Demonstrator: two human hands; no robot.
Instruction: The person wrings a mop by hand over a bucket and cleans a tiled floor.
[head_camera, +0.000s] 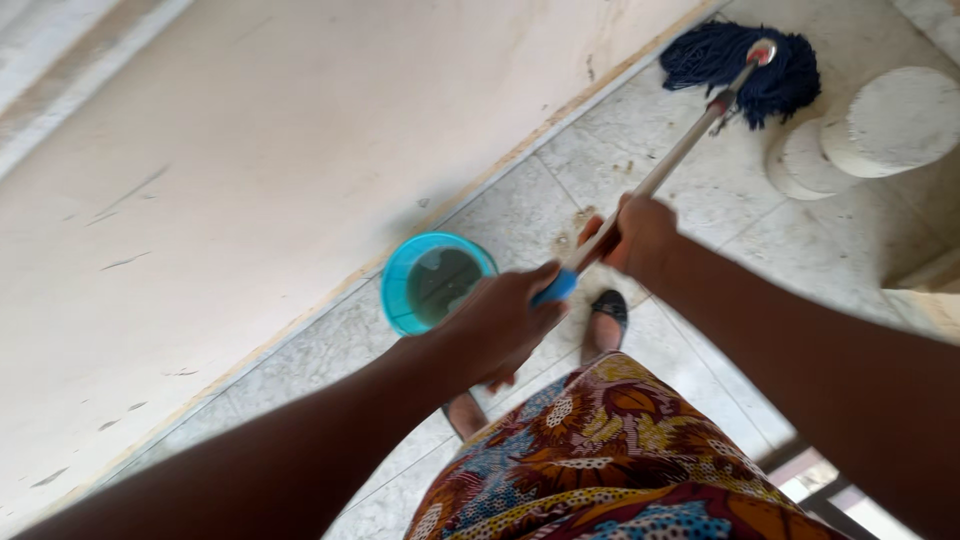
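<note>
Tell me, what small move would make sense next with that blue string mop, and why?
Probably draw the blue string mop head back along the pale tiled floor toward the turquoise round bucket of dark water. Both the left hand and right hand grip the metal handle, and the head lies far out by the wall.

Bare arms; a bright patterned wrap skirt (610, 460); dark open sandals (608, 305) on both feet.

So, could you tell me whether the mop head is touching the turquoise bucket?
Apart: the head view shows bare floor tiles between the mop head and the bucket.
</note>
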